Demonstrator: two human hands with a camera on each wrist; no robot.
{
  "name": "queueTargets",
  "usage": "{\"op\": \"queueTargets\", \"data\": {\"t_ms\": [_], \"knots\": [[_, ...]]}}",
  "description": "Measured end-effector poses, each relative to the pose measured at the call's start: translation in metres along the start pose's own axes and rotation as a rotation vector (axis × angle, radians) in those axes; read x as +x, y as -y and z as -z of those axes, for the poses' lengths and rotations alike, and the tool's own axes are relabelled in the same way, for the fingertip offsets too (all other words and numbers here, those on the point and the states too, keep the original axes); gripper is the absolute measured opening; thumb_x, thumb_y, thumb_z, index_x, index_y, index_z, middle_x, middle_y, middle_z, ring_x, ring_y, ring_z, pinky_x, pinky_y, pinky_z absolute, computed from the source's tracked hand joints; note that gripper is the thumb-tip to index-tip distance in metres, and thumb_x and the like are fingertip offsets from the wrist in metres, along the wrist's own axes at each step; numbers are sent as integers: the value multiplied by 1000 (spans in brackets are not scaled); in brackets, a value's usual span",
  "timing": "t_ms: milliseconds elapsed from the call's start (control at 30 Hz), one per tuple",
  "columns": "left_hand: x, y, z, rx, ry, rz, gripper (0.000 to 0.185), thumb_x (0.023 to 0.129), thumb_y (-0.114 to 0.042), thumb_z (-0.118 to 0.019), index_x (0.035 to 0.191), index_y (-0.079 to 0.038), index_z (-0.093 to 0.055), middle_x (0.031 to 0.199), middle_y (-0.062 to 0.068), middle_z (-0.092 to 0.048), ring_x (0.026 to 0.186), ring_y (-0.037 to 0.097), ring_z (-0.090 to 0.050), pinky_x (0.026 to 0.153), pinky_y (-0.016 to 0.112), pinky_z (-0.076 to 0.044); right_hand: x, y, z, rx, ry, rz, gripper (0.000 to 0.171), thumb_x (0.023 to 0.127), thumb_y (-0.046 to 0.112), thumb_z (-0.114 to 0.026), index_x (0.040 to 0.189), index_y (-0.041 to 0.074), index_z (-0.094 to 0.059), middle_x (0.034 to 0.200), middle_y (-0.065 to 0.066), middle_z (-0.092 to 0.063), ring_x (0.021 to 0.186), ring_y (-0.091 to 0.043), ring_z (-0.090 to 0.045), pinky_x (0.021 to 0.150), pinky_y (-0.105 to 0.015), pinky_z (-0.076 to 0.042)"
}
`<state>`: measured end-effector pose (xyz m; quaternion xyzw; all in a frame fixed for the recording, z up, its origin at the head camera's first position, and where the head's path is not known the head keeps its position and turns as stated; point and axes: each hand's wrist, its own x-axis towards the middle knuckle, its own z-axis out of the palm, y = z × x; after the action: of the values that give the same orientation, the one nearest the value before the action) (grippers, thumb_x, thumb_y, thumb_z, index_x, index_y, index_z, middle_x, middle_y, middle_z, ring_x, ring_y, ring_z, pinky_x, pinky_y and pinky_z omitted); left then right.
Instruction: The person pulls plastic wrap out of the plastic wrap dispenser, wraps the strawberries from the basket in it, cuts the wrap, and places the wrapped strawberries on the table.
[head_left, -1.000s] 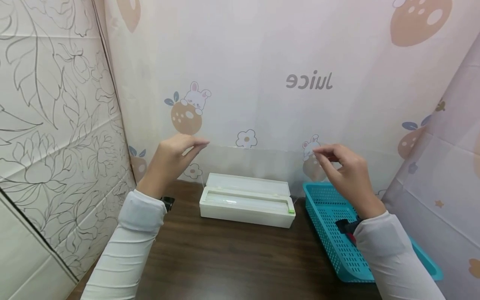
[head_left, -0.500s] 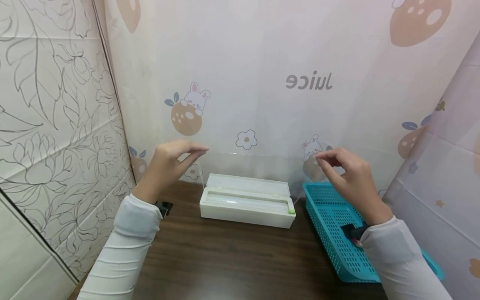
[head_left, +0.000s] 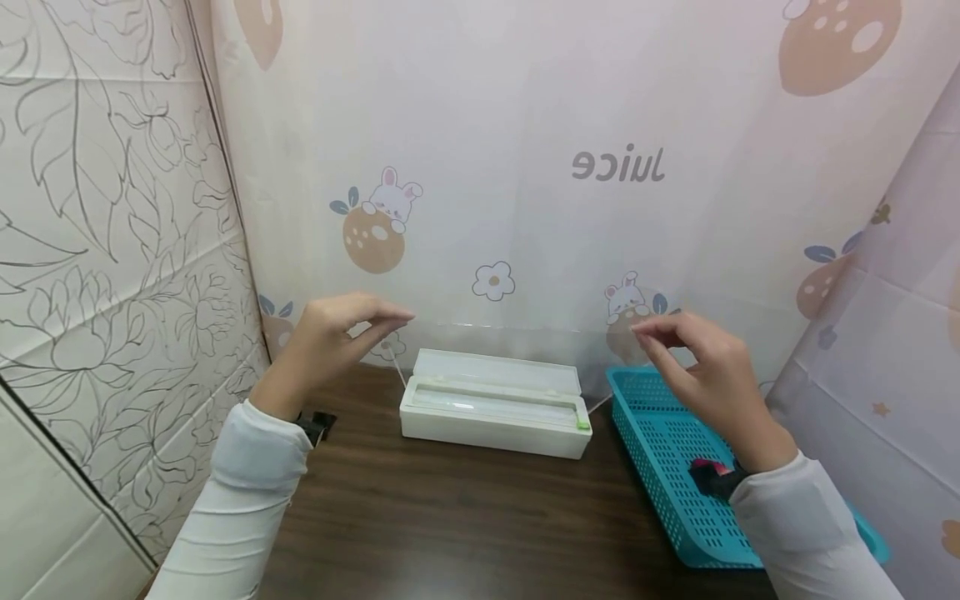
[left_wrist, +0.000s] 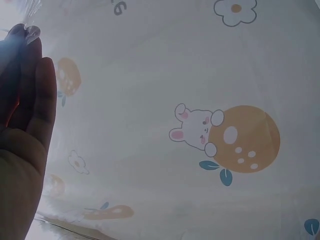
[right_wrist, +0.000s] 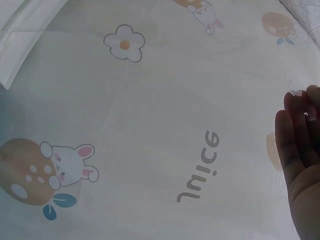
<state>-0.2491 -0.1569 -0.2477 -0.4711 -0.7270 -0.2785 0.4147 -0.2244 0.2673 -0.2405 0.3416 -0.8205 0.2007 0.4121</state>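
**A:** Where is the cling film?

**B:** The sheet of cling film (head_left: 517, 350) is stretched in the air between the two hands, its top edge running almost level from one set of fingertips to the other. It hangs down toward the white dispenser box (head_left: 495, 402), which sits on the table below and between the hands with its lid open.

**A:** And the hands?

**B:** The left hand (head_left: 330, 337) pinches the left corner of the film between thumb and fingers; the left wrist view shows a crumpled bit of film at the fingertips (left_wrist: 27, 37). The right hand (head_left: 701, 358) pinches the right corner the same way, and the right wrist view shows film caught at its fingertips (right_wrist: 302, 102).

**A:** How far along would you judge it?

**B:** A length has been drawn out and is held taut, so the pulling looks largely done. I cannot tell whether the sheet is cut free: thin edges of film seem to run down to both ends of the box, which suggests it is not. The green slider (head_left: 582, 423) sits at the box's end nearer the right hand. Cutting, and putting the sheet to use, appear to remain.

**A:** Anything else nearby?

**B:** A teal perforated basket (head_left: 675, 467) lies under the right hand and wrist, beside the box on the dark wooden table (head_left: 450, 525). A printed curtain (head_left: 525, 125) hangs beyond both hands.
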Motion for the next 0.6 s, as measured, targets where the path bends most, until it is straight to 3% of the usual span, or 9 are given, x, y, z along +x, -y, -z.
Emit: {"op": "queueTargets", "data": {"t_ms": [200, 333, 433, 600], "knots": [[-7, -9, 5, -16, 30, -4, 23, 77, 0, -70, 98, -10, -71, 96, -5, -67, 85, 6, -61, 75, 17, -47, -6, 4, 2, 43, -13, 50, 32, 71, -5, -73, 99, 8, -67, 96, -1, -65, 83, -10, -59, 78, -10, -43], [-9, -14, 7, -26, 38, -10, 26, 75, 3, -71, 98, -10, -71, 95, -6, -67, 85, 6, -61, 75, 17, -47, -13, 8, 6, 53, 4, 62, 19, 79, 9, -71, 98, 7, -67, 93, 0, -65, 83, -9, -58, 77, -10, -43], [-11, -15, 8, -34, 43, -18, 28, 74, 4, -71, 99, -11, -71, 95, -6, -67, 84, 6, -61, 74, 17, -47, -17, 10, 8, 49, 16, 63, 19, 84, 19, -68, 99, 8, -67, 93, 1, -64, 83, -8, -58, 76, -9, -44], [-12, -17, 9, -38, 47, -9, 29, 75, 3, -71, 100, -12, -71, 94, -7, -67, 84, 5, -60, 73, 17, -47, -18, 14, 9, 61, 26, 70, 21, 85, 22, -66, 100, 7, -67, 93, 0, -65, 83, -8, -58, 75, -10, -44]]}}
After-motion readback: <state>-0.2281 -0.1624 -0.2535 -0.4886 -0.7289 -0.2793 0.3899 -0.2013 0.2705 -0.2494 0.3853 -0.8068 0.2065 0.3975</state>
